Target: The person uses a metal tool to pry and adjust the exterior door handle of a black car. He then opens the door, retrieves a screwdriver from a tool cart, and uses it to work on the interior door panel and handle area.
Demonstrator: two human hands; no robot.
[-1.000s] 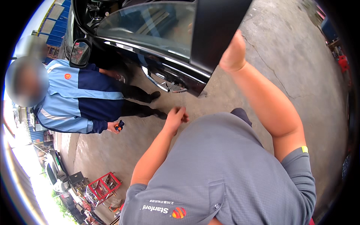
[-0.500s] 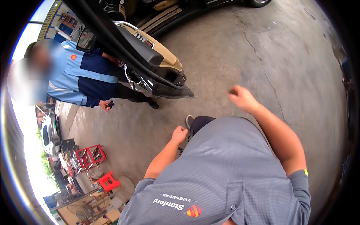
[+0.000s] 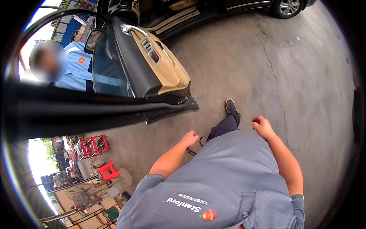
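Observation:
My left hand (image 3: 189, 139) hangs in front of my left hip with its fingers curled together; nothing shows in it. My right hand (image 3: 263, 127) is out before my right side, its fingers loosely bent and a little apart, also with nothing visible in it. Neither hand touches anything. Ahead and to the left, nearest my left hand, stands an open car door (image 3: 145, 82) with a beige and dark grey inner panel (image 3: 173, 72), window switches and a side mirror (image 3: 92, 41). One dark shoe (image 3: 230, 107) of mine is forward on the floor.
A person in a light and dark blue jacket (image 3: 78, 63) stands behind the door glass. The dark car's wheel (image 3: 288, 7) is at the top right. A red tool cart (image 3: 94, 146), a red stool (image 3: 109, 171) and a fan (image 3: 78, 194) stand at the lower left. Cracked concrete floor (image 3: 244, 65) lies ahead.
The door now fills more of the left side, and its frame covers the person's lower body. My right hand has drawn back toward me, and one foot has stepped forward.

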